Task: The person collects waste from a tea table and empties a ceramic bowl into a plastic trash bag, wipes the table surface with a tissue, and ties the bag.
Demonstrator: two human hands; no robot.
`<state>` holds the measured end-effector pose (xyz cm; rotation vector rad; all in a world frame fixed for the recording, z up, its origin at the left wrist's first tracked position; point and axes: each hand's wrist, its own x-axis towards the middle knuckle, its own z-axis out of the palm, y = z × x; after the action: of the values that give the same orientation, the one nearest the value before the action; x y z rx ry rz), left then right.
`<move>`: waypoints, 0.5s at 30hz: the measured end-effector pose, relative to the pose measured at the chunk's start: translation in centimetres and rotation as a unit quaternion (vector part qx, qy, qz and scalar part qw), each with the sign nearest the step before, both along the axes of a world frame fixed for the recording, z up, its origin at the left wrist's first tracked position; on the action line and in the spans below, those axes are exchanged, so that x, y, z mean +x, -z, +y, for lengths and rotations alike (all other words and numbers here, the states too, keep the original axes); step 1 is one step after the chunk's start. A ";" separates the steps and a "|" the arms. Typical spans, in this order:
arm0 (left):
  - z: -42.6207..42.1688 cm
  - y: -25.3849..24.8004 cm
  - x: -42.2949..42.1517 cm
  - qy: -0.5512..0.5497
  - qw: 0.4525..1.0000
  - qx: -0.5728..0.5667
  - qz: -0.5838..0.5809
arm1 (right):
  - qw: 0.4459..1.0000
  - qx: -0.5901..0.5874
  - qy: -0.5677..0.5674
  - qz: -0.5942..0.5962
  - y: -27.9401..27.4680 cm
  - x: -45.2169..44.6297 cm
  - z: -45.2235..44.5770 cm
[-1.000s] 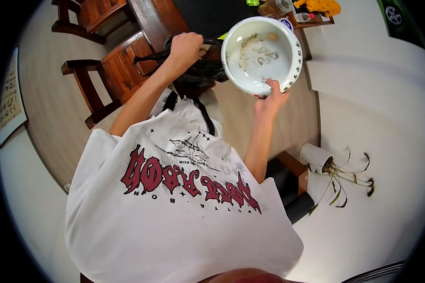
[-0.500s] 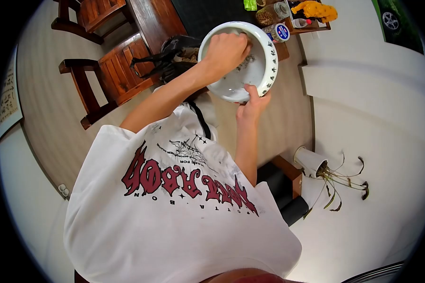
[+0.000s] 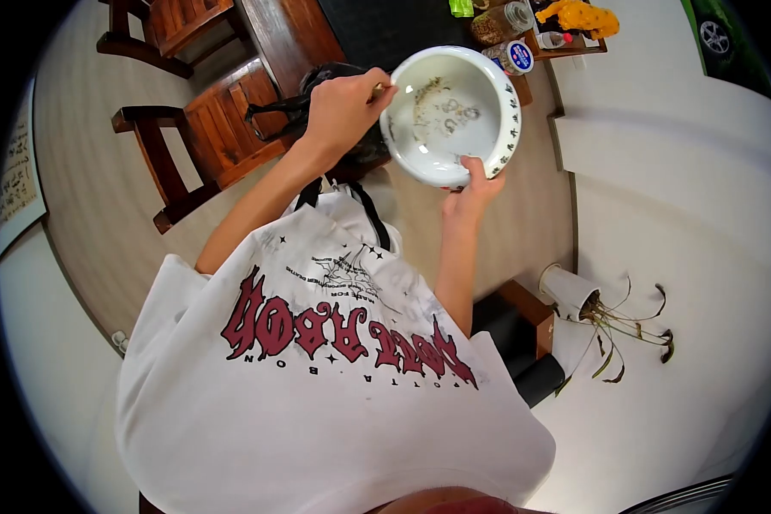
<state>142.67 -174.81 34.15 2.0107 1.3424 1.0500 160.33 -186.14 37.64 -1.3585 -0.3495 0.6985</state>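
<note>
My right hand (image 3: 471, 190) grips the near rim of a white ceramic bowl (image 3: 499, 141) with dark written characters around its rim. The thumb lies over the edge, and the other fingers are mostly hidden beneath. Loose brownish bits and small dark rings or marks (image 3: 454, 116) show on the bowl's inside. My left hand (image 3: 344, 111) is closed just beyond the bowl's left rim, above a black plastic bag (image 3: 364, 150). Something small and tan shows between its fingertips, too small to name.
Wooden chairs (image 3: 231, 116) stand at a dark-topped wooden table (image 3: 274, 43) on the left. Jars (image 3: 501, 24), a white-and-blue canister (image 3: 514, 58) and an orange figure (image 3: 578, 17) are at the back right. A potted plant (image 3: 567, 289) is by the right wall.
My left hand has come out of the bowl and moved left, over the black bag. The bowl, with my right hand on it, has shifted slightly right and down in view.
</note>
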 end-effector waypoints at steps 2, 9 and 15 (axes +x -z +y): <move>1.3 3.7 -0.3 0.042 0.992 -0.013 0.116 | 1.000 -0.004 0.013 -0.027 1.4 1.0 -0.2; 3.0 7.7 0.7 0.132 0.950 -0.046 0.277 | 0.994 -0.045 0.096 -0.005 0.7 1.0 -1.2; 4.0 7.4 -0.9 0.143 0.961 -0.070 0.225 | 0.995 -0.058 0.083 0.005 0.0 0.6 -1.4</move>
<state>141.77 -170.85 26.77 2.3306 1.2377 0.3689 160.96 -187.54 37.67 -1.4762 -0.1882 0.5946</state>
